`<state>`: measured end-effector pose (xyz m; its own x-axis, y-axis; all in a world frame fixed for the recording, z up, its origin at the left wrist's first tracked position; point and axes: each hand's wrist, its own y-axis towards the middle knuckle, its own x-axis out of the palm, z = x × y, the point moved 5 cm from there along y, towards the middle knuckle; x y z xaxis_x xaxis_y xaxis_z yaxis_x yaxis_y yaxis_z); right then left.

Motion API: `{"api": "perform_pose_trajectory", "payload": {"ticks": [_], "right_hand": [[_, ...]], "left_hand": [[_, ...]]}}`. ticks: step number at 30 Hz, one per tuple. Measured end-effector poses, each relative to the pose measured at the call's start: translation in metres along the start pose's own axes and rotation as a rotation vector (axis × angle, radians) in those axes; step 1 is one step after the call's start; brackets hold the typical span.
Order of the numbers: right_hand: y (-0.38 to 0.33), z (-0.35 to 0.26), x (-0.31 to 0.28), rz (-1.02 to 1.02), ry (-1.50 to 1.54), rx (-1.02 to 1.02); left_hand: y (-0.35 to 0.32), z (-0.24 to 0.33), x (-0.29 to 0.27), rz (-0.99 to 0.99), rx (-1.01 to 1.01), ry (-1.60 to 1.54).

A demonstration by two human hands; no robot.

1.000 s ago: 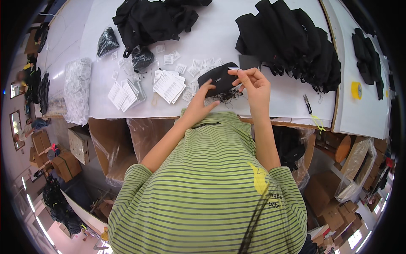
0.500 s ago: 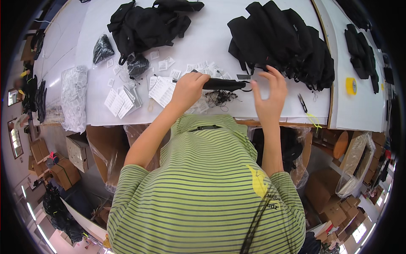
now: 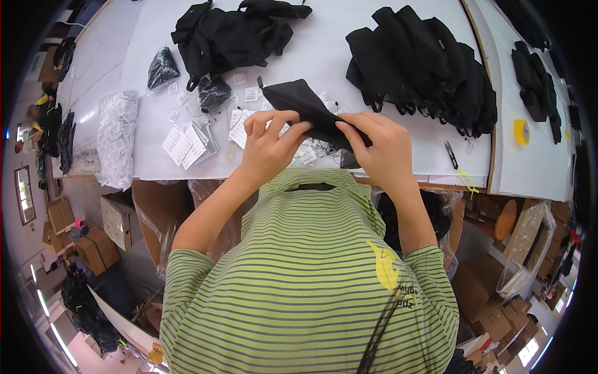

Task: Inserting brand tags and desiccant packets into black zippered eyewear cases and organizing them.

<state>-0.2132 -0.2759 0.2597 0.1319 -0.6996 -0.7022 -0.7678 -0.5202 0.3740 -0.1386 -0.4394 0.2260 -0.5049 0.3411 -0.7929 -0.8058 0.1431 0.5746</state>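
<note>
Hands met over the near table edge, both gripping one black fabric piece (image 3: 305,107). Left hand (image 3: 269,144) pinched its lower middle, fingers curled over the top fold. Right hand (image 3: 381,146) clamped the near-right end, thumb under, fingers on top. Neither hand was slack or empty.

Fabric piece was held just above the white table (image 3: 324,59), over a scatter of small white tags (image 3: 246,118). Its long axis ran diagonal, from far-left down to near-right; the free narrow end pointed up-left, away from the person, with a short loop or tab at that tip.

It looked soft and light, limp cloth, likely to droop wherever unsupported, not slippery, not fragile. Best hold seemed to be a pinch at edges or both ends, as here; a one-end grip would probably let it fold and hang.

Further out: stack of white paper cards (image 3: 187,144) left of the hands, small clear bags with dark contents (image 3: 163,67), a black garment heap (image 3: 227,34) far-left, a larger black pile (image 3: 423,71) far-right, small snips (image 3: 451,154) and a yellow tape roll (image 3: 521,131) to the right.
</note>
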Motion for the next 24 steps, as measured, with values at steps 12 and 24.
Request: {"api": "perform_pose_trajectory", "payload": {"ticks": [12,24], "right_hand": [[-0.009,-0.018,-0.008,-0.033,0.059,-0.059],[-0.018,-0.032,0.009,-0.133,0.114,-0.05]], "left_hand": [[0.006,0.01,-0.013,-0.085,0.189,-0.275],[-0.012,0.01,-0.016,-0.247,0.085,-0.336]]}}
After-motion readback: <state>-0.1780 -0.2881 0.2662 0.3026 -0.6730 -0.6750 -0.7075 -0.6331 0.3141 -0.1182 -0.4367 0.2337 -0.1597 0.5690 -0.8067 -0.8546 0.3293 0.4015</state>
